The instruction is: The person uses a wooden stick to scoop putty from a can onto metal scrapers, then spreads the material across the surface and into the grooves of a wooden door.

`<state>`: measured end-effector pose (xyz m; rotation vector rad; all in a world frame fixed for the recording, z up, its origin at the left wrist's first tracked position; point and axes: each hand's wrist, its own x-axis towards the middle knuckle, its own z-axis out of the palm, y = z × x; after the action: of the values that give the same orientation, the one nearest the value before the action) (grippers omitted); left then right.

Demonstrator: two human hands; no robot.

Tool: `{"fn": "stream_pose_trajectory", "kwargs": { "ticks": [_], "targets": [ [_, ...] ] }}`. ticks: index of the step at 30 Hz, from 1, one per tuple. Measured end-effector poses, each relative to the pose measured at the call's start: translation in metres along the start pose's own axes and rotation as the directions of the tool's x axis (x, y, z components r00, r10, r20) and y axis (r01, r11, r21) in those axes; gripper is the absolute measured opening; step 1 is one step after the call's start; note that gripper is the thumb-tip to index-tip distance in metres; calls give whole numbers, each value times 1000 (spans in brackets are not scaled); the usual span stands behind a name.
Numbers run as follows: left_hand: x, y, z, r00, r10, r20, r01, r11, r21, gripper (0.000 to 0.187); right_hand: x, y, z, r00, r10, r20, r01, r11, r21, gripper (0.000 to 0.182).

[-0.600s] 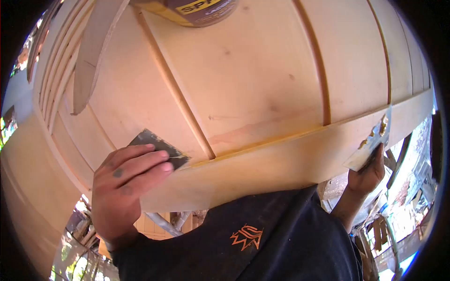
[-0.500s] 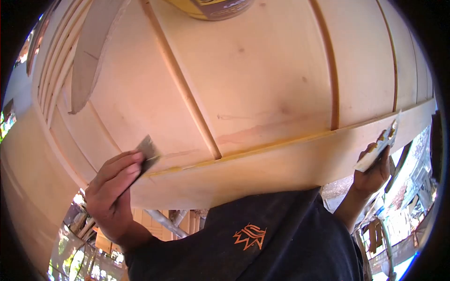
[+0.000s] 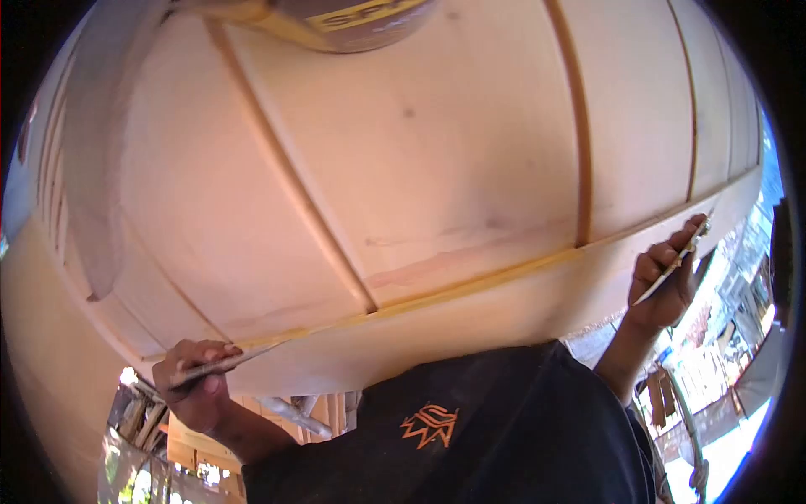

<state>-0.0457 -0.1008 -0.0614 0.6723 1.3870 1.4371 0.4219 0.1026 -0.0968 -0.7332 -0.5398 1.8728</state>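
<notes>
the fingers of the left hand [image 3: 197, 382] are curled shut around a thin putty blade [image 3: 225, 361], seen nearly edge-on; thumb below, fingertips on top, pinching it flat. the blade's tip lies against the yellowish filled seam [image 3: 437, 290] at the lower left of the wooden panel [image 3: 453, 160], right where the grooved boards meet the bottom rail [image 3: 470, 323].

the right hand [image 3: 663, 281] is closed on a second scraper [image 3: 676, 265], also edge-on, with the fingers wrapped over its top and the thumb behind. its blade slants up towards the right end of the same rail, held just beside the edge of the wood; whether it touches the wood cannot be told.

outward from the hands, the seam runs as a darker yellow line across the panel from the left hand's blade to near the right hand, with a pinkish smear just above it in the middle. vertical grooves divide the boards above.

at the top edge a round can [image 3: 353, 17] stands on the panel, brown with a yellow label band and part of some lettering showing; its top is cut off by the frame, so what is inside cannot be seen.

a loose curved wooden strip [image 3: 101, 168] lies on the left part of the panel. below the rail is the person's dark shirt [image 3: 470, 428] with an orange emblem.
</notes>
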Motion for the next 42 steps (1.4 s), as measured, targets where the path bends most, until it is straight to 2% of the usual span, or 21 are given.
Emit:
{"fn": "stream_pose_trajectory", "kwargs": {
  "ticks": [4, 7, 8, 11, 12, 15, 16, 17, 18, 21, 22, 23, 24, 27, 28, 31, 32, 35, 36, 39, 42],
  "targets": [
    [25, -18, 18, 965, 40, 257, 20, 974, -225, 18, -7, 7, 0, 999, 6, -46, -3, 999, 44, 42],
    [32, -28, 30, 955, -35, 296, 129, 943, -306, 20, -14, 6, -3, 994, 9, -110, 6, 992, 129, 43],
    [28, -35, 31, 961, -100, 259, 203, 888, -413, 32, -17, 6, -5, 990, -5, -138, 27, 987, 157, 43],
    [15, -36, 47, 902, -431, -40, 386, 842, -376, 48, -21, 7, -1, 993, -53, -106, 63, 993, 95, 43],
    [11, -40, 54, 868, -494, -55, 438, 812, -386, 58, -24, 8, 0, 993, -49, -112, 61, 992, 110, 42],
    [12, -43, 88, 860, -510, -7, 461, 782, -420, 53, -36, 20, 6, 943, -84, -323, 120, 988, 95, 42],
    [16, -43, 95, 871, -485, 77, 465, 765, -445, 50, -35, 22, 14, 955, -67, -287, 91, 994, 68, 42],
    [20, -44, 101, 878, -450, 163, 471, 748, -467, 48, -32, 29, 29, 921, -95, -377, 102, 995, -2, 41],
    [24, -43, 108, 878, -408, 251, 479, 731, -487, 45, -31, 32, 39, 927, -68, -370, 77, 997, 8, 40],
    [32, -15, 151, 968, -165, 187, 178, 983, -54, 39, -34, 37, 61, 943, -8, -333, 27, 998, 54, 40],
    [38, -12, 160, 944, 25, 329, -68, 991, 120, 40, -37, 38, 67, 946, 9, -325, 11, 998, 60, 39],
    [46, -8, 170, 857, 178, 484, -330, 910, 250, 41, -40, 39, 72, 949, 31, -315, -9, 998, 69, 39],
    [49, -3, 177, 716, 280, 639, -581, 746, 324, 41, -44, 41, 78, 942, 38, -334, -18, 998, 63, 37],
    [39, 13, 197, 471, 382, 795, -842, 462, 277, 38, -54, 41, 94, 953, 51, -300, -25, 996, 90, 34],
    [31, 10, 200, 426, 472, 772, -879, 419, 229, 38, -58, 39, 100, 959, 55, -277, -26, 994, 105, 34],
    [23, -13, 201, 232, 558, 797, -963, 249, 106, 37, -72, 29, 110, 965, 97, -242, -56, 984, 172, 34],
    [26, -23, 195, 304, 505, 808, -948, 241, 207, 40, -76, 27, 106, 961, 80, -264, -54, 993, 103, 33],
    [29, -13, 176, 469, 255, 846, -882, 178, 436, 46, -92, 16, 104, 957, 28, -289, 11, 991, 133, 31],
    [27, -9, 176, 475, 338, 812, -875, 277, 396, 52, -96, 16, 103, 949, -1, -314, 34, 994, 100, 30],
    [15, 18, 182, 483, 352, 802, -869, 304, 390, 53, -100, 26, 95, 957, -103, -272, 86, 994, -72, 29],
    [3, 35, 191, 487, 222, 844, -865, 255, 432, 53, -104, 32, 104, 966, -112, -232, 57, 971, -231, 28]
  ]
}}
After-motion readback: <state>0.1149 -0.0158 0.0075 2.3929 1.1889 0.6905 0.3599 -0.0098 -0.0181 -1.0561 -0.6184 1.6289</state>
